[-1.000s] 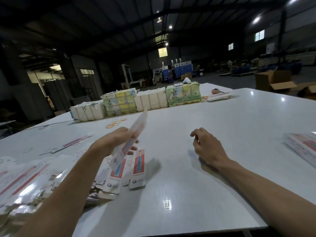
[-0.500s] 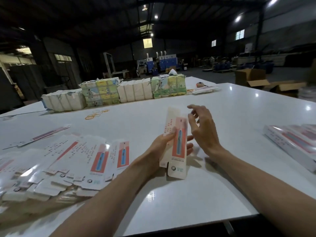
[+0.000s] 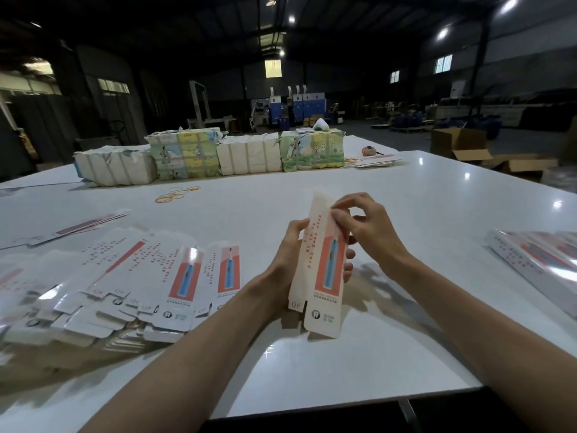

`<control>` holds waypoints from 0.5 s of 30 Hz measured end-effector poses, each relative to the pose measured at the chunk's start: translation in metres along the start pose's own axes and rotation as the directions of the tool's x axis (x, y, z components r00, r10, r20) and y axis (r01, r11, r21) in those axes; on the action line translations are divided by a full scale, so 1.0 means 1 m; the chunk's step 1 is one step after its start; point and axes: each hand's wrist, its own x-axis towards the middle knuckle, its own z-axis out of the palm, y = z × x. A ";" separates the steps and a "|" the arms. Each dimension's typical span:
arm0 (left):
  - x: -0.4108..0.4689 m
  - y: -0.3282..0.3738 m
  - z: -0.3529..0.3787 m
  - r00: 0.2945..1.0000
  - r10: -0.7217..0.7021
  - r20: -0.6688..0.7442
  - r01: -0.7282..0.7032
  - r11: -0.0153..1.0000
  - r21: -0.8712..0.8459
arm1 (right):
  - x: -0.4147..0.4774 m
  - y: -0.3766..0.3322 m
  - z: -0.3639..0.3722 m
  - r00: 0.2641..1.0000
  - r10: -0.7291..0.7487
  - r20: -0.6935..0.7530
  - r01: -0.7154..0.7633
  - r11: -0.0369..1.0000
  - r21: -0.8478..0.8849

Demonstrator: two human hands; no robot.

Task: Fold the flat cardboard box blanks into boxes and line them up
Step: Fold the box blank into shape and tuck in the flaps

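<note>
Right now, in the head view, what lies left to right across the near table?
Loose blanks → left hand → held blank → right hand → boxes.

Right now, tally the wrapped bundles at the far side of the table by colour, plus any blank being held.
White bundles: 2
Green-yellow printed bundles: 2
Box blank, held: 1
Total: 5
</note>
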 end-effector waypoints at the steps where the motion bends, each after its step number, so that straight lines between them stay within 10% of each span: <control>1: 0.000 0.001 0.000 0.999 -0.022 0.029 0.022 1.000 -0.014 | 0.000 -0.003 -0.001 0.999 0.041 0.001 -0.041 0.998 0.054; 15: 0.006 0.007 0.023 0.993 -0.112 0.033 0.111 0.993 0.032 | 0.003 -0.017 -0.021 0.966 0.086 0.245 -0.214 0.800 0.561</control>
